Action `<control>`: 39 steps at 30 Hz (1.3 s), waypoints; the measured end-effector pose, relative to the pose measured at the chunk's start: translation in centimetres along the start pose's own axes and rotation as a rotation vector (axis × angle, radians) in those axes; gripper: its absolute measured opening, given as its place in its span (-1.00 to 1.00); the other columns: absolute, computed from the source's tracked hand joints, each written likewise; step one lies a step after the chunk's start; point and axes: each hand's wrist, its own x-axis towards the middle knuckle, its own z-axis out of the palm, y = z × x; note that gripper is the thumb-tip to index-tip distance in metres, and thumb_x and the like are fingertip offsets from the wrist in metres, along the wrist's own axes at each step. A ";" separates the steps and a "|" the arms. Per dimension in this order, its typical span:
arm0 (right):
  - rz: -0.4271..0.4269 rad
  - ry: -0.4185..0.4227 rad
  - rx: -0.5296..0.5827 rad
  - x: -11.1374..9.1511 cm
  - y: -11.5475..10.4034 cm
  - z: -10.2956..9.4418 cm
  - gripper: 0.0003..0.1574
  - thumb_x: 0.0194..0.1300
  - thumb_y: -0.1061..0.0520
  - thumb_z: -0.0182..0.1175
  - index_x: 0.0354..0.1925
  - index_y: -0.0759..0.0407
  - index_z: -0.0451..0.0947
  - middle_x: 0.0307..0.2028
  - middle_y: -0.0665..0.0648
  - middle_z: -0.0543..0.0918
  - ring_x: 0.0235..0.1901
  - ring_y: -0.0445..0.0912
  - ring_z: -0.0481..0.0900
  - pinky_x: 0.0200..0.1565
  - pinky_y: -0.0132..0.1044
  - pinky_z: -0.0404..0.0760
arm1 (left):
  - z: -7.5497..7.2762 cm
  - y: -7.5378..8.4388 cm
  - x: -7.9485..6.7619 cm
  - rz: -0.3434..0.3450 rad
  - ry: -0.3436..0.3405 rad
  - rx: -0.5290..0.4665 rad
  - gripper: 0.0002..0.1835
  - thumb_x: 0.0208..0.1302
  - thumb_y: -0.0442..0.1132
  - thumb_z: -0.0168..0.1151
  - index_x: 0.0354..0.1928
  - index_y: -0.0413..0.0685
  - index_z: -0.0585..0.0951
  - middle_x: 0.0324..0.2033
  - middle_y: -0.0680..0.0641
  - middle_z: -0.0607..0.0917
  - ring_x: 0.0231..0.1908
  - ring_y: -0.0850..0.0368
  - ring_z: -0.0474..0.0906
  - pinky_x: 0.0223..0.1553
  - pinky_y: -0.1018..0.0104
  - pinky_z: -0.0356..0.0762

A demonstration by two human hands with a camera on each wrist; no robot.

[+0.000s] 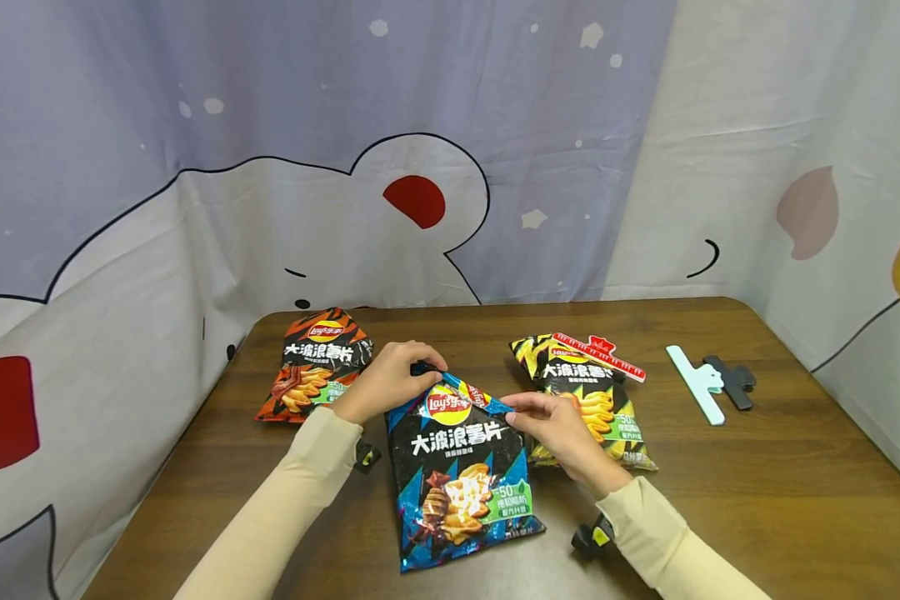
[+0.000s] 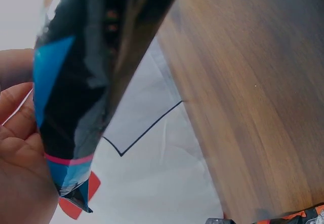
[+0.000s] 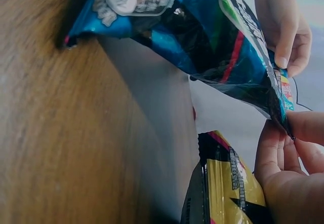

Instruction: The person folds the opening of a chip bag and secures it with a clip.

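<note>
A black and blue bag of potato chips (image 1: 457, 475) stands out in the middle of the table, its top edge folded over toward the front. My left hand (image 1: 393, 379) pinches the folded top at its left corner, thumb in front. At the right end of the fold, my right hand (image 1: 558, 429) pinches the other corner between thumb and fingers. In the right wrist view the chip bag (image 3: 202, 46) slants up from the table to both hands. The left wrist view shows the bag's side (image 2: 76, 102) close up beside the left palm.
An orange chip bag (image 1: 315, 367) lies at the back left. Behind my right hand lies a yellow chip bag (image 1: 592, 408) with a red and white clip (image 1: 600, 357) across its top. A white clip (image 1: 696, 385) and a black clip (image 1: 733, 383) lie farther right.
</note>
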 end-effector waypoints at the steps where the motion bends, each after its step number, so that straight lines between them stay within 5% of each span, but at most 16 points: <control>1: 0.002 -0.001 -0.001 0.0 0.0 0.0 -0.62 0.22 0.24 0.28 0.01 0.35 0.61 -0.16 0.19 0.71 -0.23 -0.16 0.61 -0.14 -0.37 0.58 | 0.0 0.0 0.0 -0.004 -0.002 -0.005 -0.88 0.24 -0.29 0.29 -0.20 -0.11 0.70 -0.23 -0.01 0.73 -0.16 0.11 0.62 -0.02 0.13 0.56; 31: -0.027 -0.010 -0.018 0.2 -1.1 -1.1 -0.52 0.29 0.13 0.24 0.14 0.30 0.54 0.08 0.31 0.62 0.02 -0.18 0.63 -0.03 -0.47 0.56 | 0.2 -0.3 0.1 0.030 0.034 -0.011 -0.88 0.25 -0.29 0.29 -0.20 -0.10 0.70 -0.23 -0.03 0.73 -0.18 0.12 0.64 -0.05 0.16 0.58; 39: -0.022 0.000 0.006 0.1 -1.7 -2.3 -0.41 0.32 -0.01 0.23 0.22 0.24 0.47 0.11 0.26 0.61 -0.01 -0.03 0.66 -0.01 -0.23 0.62 | 0.3 -0.5 0.0 0.030 0.038 -0.015 -0.89 0.24 -0.29 0.29 -0.20 -0.09 0.70 -0.23 -0.03 0.73 -0.18 0.12 0.64 -0.05 0.16 0.59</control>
